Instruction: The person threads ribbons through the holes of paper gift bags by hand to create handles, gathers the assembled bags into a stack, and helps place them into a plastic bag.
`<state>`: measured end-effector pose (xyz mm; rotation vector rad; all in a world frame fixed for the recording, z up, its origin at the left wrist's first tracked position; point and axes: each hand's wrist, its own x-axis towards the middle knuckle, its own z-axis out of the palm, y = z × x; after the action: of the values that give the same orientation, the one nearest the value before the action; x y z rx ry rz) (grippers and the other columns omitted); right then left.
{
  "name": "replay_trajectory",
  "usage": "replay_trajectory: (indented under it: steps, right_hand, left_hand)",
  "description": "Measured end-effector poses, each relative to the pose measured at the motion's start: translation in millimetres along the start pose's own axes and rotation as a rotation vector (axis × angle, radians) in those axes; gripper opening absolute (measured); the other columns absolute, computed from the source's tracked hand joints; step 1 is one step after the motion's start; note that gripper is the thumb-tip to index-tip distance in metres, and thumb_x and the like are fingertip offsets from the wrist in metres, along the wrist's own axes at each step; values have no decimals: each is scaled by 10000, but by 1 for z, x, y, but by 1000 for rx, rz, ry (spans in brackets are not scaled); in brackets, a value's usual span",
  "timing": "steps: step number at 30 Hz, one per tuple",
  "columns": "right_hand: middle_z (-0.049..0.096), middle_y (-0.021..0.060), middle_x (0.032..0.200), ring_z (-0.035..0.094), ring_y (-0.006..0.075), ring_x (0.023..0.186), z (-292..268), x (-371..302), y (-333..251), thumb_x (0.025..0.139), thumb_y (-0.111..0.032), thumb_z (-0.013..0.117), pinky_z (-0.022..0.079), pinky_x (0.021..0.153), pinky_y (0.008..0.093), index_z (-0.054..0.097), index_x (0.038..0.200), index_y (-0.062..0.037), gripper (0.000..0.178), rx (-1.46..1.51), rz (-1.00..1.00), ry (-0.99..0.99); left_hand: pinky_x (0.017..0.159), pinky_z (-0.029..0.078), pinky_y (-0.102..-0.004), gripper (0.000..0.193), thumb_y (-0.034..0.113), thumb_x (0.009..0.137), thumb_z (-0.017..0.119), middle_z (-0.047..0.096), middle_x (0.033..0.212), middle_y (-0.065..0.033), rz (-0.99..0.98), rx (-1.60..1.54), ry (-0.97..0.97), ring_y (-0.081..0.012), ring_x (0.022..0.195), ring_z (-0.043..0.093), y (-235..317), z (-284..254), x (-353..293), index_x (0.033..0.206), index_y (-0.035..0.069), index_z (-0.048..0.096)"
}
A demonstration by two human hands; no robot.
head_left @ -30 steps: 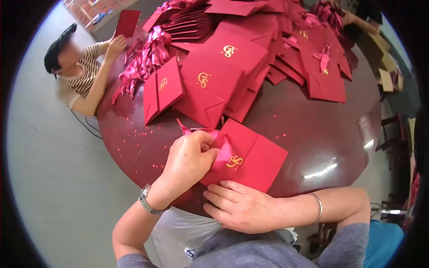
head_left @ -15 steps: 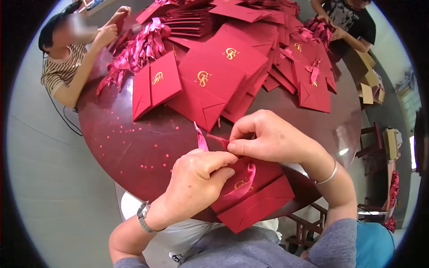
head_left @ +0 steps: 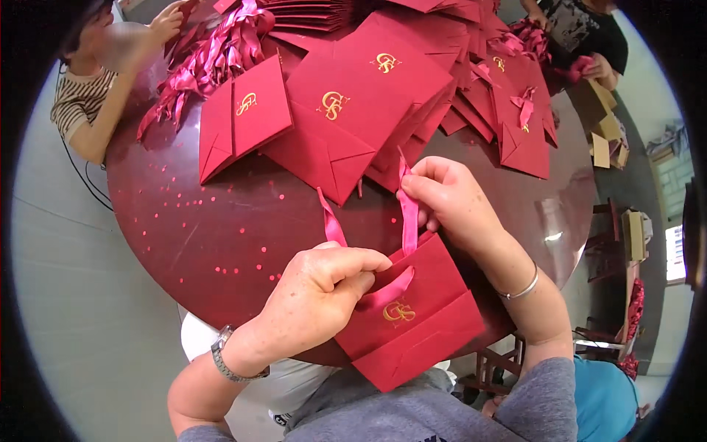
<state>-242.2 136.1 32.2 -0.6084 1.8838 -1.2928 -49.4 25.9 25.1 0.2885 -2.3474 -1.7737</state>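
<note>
A red paper gift bag [head_left: 436,280] with a gold emblem lies tilted at the near edge of the table, its top edge toward my hands. My left hand [head_left: 305,295] is closed at the bag's upper left corner, pinching a pink ribbon [head_left: 333,225] whose free end sticks up above the knuckles. Part of that ribbon crosses the bag's front below my fingers. Between thumb and fingers, my right hand [head_left: 455,200] grips another length of pink ribbon [head_left: 409,225], drawn up taut from the bag's top edge. Its tip pokes out above my fingertips.
Flat red bags [head_left: 353,96] are piled across the round dark table [head_left: 169,250], with a bundle of pink ribbons [head_left: 228,55] at the left. Small red dots are scattered nearby. Two people work across the table. A brown carton [head_left: 600,110] stands beyond the right side.
My right hand has moved up and right, pulling the ribbon up straight from the bag's top. My left hand stays almost in place. The person at the far right has moved a hand outward.
</note>
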Motion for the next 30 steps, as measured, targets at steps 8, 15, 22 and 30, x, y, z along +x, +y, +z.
replay_trajectory:
  steps: [8, 15, 22, 30]
  right_hand:
    - [627, 81, 771, 612, 237, 644, 7, -66, -20, 764, -69, 697, 489, 575, 331, 637, 823, -73, 84, -710, -938, -200]
    - [600, 59, 862, 554, 193, 646, 30, -102, 50, 680, -173, 779, 444, 541, 316, 633, 890, -71, 275, -762, -1035, -328]
    - [591, 65, 877, 554, 195, 672, 30, -102, 51, 685, -170, 771, 441, 565, 321, 631, 903, -66, 280, -801, -1055, -355]
    - [594, 47, 901, 552, 178, 693, 29, -100, 53, 687, -190, 756, 429, 574, 311, 619, 930, -74, 302, -863, -1073, -400]
  left_hand:
    - [671, 488, -318, 191, -40, 829, 591, 637, 811, -110, 7, 161, 88, -207, 741, 612, 0, -6, -4, 981, 23, 689]
    - [786, 474, -381, 263, -59, 746, 601, 626, 1053, -117, 344, 756, 18, -320, 913, 561, -15, -48, 15, 961, 60, 697]
    - [717, 492, -379, 57, -1, 750, 595, 564, 867, -77, 316, 758, -23, -282, 858, 554, -18, -59, 16, 746, 54, 606]
    - [681, 486, -390, 62, 1, 764, 622, 565, 823, -71, 250, 830, 266, -289, 808, 549, -31, -53, 13, 740, 57, 611]
